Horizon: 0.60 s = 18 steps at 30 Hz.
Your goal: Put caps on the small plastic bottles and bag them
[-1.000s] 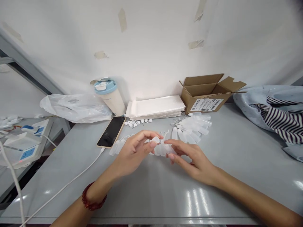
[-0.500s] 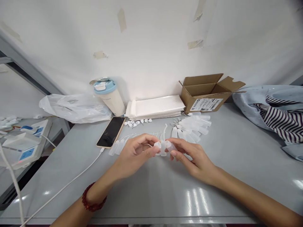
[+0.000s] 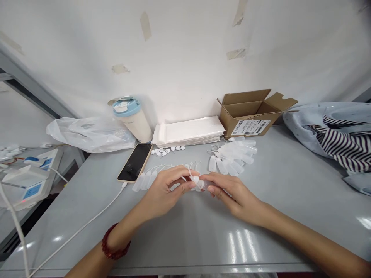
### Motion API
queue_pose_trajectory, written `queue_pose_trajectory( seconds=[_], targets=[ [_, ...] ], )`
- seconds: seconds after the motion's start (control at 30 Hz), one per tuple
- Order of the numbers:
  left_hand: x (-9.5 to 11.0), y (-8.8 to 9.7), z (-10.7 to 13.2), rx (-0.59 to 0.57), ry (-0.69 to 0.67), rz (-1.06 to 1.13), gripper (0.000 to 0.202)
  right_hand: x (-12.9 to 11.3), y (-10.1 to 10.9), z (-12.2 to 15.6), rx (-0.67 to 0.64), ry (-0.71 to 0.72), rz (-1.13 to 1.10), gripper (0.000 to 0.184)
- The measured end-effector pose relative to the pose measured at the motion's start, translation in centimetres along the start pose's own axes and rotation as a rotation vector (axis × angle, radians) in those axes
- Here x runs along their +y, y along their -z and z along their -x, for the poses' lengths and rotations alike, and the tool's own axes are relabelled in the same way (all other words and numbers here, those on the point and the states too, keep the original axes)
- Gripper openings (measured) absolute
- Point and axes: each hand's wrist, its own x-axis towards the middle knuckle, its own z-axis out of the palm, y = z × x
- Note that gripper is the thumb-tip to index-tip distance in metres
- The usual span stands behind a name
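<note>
My left hand (image 3: 171, 187) pinches a small white cap (image 3: 195, 180), from which a thin pale strip sticks up past my fingers. Lying on its side, a small translucent plastic bottle (image 3: 206, 184) is gripped between the thumb and fingers of my right hand (image 3: 232, 193). Cap and bottle neck meet; whether they are fastened I cannot tell. Behind my left hand stretches a row of similar bottles (image 3: 148, 179) with thin tails, partly hidden. A fanned pile of small bottles (image 3: 233, 156) lies beyond my right hand, and several loose white caps (image 3: 164, 153) lie farther back.
A phone (image 3: 135, 162) with a white cable (image 3: 87, 226) lies at left on the grey table (image 3: 185, 239). Along the back are a plastic bag (image 3: 89, 135), a tumbler (image 3: 133, 119), stacked white envelopes (image 3: 191, 131) and an open cardboard box (image 3: 249, 116). Striped cloth (image 3: 344, 143) lies right.
The cap and the bottle, held slightly apart before, now touch. The thin strip has shifted left and leans up over my left fingertips.
</note>
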Motion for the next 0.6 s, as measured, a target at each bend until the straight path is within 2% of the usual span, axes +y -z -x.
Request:
queue_pose_trajectory(
  seconds=[0.13,0.3,0.43,0.5,0.6],
  targets=[
    [0.1,0.0,0.1,-0.046,0.02,-0.105,0.016,-0.1,-0.2,-0.1,0.006,-0.034,0.0,0.024],
    [0.2,-0.4,0.2,-0.012,0.03,-0.175,0.015,0.2,-0.9,0.3,0.065,-0.07,0.038,0.018],
    [-0.1,-0.8,0.1,-0.013,0.005,-0.19,0.015,0.2,-1.2,0.5,0.059,-0.105,0.007,0.015],
    [-0.4,-1.0,0.1,0.007,-0.081,-0.212,0.014,0.0,-1.1,0.3,0.043,-0.197,-0.109,0.012],
    [-0.8,-1.2,0.2,0.057,-0.295,-0.255,0.016,-0.3,-0.7,0.1,0.003,-0.357,-0.374,0.013]
  ],
)
